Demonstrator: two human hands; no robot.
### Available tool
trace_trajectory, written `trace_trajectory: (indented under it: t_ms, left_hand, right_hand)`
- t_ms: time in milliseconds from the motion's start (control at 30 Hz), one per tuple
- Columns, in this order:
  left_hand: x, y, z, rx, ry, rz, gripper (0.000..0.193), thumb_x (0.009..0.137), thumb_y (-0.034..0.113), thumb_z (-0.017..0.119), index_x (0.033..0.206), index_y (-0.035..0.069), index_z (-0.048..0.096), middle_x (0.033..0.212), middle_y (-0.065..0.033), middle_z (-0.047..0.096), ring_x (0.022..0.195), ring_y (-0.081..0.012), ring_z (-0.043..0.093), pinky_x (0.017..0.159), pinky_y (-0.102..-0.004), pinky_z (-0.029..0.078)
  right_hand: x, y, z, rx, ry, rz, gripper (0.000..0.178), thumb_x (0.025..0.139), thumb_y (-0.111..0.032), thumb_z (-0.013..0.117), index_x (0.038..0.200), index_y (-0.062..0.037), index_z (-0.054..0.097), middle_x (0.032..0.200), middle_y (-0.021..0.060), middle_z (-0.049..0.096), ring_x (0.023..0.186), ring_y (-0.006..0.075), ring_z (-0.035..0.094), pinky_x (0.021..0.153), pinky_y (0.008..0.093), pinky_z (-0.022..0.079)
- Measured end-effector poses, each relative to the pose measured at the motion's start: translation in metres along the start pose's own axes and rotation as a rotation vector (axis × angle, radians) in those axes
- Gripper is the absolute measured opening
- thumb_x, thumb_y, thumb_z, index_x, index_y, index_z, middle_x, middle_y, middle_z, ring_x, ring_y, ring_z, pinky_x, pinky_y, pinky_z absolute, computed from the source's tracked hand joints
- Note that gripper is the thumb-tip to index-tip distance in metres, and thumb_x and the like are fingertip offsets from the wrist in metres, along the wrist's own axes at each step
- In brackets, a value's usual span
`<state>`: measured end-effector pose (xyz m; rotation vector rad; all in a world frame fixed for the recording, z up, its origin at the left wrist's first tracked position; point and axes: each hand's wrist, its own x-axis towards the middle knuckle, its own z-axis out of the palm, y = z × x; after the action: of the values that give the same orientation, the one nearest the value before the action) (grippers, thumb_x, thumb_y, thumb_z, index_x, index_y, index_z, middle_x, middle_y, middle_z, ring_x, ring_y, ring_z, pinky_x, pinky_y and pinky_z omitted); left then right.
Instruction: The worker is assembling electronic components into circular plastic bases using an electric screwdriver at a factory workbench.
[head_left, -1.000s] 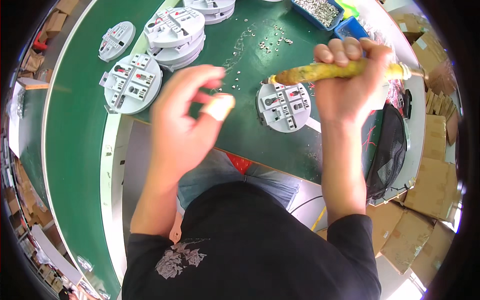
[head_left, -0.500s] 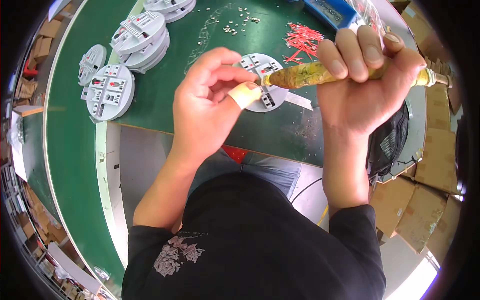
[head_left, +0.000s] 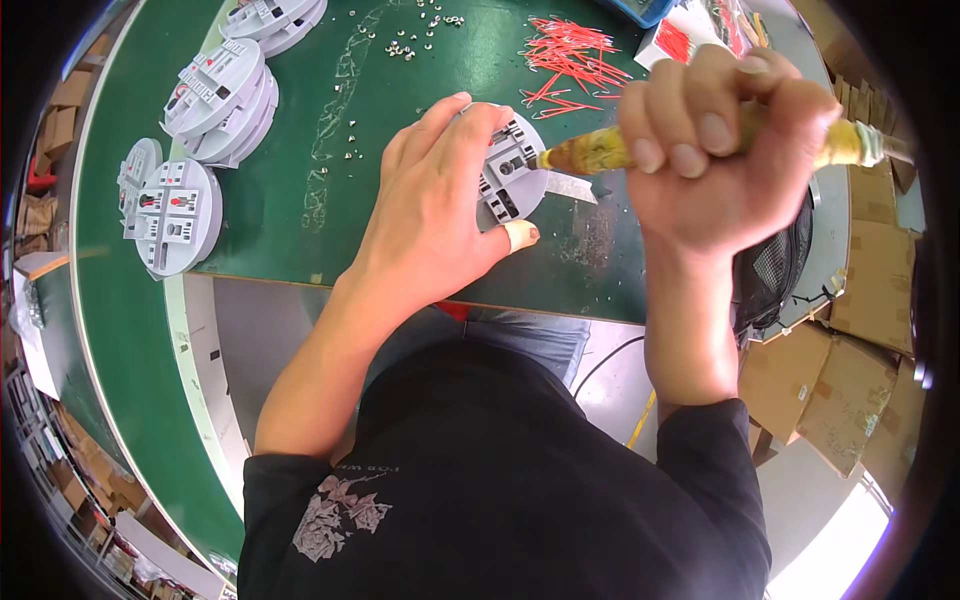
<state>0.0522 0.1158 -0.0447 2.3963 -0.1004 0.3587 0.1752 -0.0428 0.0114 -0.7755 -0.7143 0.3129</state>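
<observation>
Stretched across the upper view, a long green worktop with a pale edging [head_left: 275,215]. Stacked at the far right, brown cardboard boxes [head_left: 870,300]. Filling the lower middle, a black short-sleeved T-shirt with a pale rose print [head_left: 520,480]. At the upper left of the worktop, an uneven stack of round grey plastic discs [head_left: 225,100], with more beyond and two nearer, side by side. Behind the right forearm, partly hidden, a black mesh pouch [head_left: 775,280].

Raised right of centre, the right hand [head_left: 705,150], fingers wrapped firmly around a slim tool with a yellow, stained, wrapped handle [head_left: 590,152]. Opposite, the left hand [head_left: 430,205], spread wide over a round grey plastic disc with raised fittings [head_left: 518,182], fingers across the left part and far side, thumb at the near rim, holding the piece between. Located on the worktop near its front edge, partly covered. Dark tool tip directly over the fittings; cannot tell of any contact there.

Cut off at the top, a blue plastic bin [head_left: 650,10]. Below and left of it, a loose pile of thin red wires [head_left: 575,55]. Smallest, farther left, scattered shiny metal pieces [head_left: 400,48].
</observation>
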Motion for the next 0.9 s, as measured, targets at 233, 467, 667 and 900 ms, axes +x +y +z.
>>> trace_trajectory:
  t_ms: [233,467,667,900]
  left_hand:
    - [0.003,-0.003,0.002,-0.015,-0.002,-0.039,0.085,0.063,0.021,0.090,0.133,0.003,0.045,0.129,-0.0145,0.057,0.135,-0.0365,0.044,0.109,-0.0504,0.034]
    - [-0.002,-0.014,0.009,-0.065,0.063,-0.018,0.085,0.064,0.024,0.090,0.133,0.002,0.045,0.129,-0.0147,0.057,0.136,-0.0352,0.042,0.111,-0.0491,0.032]
    - [-0.001,-0.008,0.006,-0.057,0.010,-0.032,0.086,0.065,0.028,0.089,0.134,0.001,0.045,0.127,-0.0157,0.056,0.134,-0.0349,0.042,0.110,-0.0490,0.032]
    - [-0.004,0.003,-0.021,-0.474,0.164,-0.063,0.087,0.071,0.025,0.084,0.141,0.005,0.037,0.132,-0.0154,0.050,0.130,-0.0302,0.045,0.103,-0.0477,0.041]
  right_hand:
    - [0.004,0.035,0.007,-0.036,0.036,0.076,0.043,0.105,-0.048,0.047,0.100,-0.0075,0.061,0.066,-0.0015,0.044,0.049,0.0092,0.036,0.046,0.0271,0.037]
    - [0.005,0.052,0.025,-0.548,-0.356,-0.055,0.039,0.103,-0.039,0.055,0.096,-0.0002,0.053,0.059,0.0033,0.043,0.045,0.0096,0.036,0.041,0.0284,0.037]
    - [-0.001,0.051,0.044,-0.630,-0.032,-0.032,0.031,0.102,-0.029,0.058,0.096,0.0010,0.054,0.060,0.0061,0.050,0.044,0.0115,0.041,0.041,0.0274,0.037]
    - [0.009,-0.019,0.060,-0.387,0.367,0.000,0.020,0.099,-0.020,0.061,0.099,-0.0001,0.060,0.069,0.0051,0.059,0.048,0.0095,0.048,0.042,0.0242,0.038]
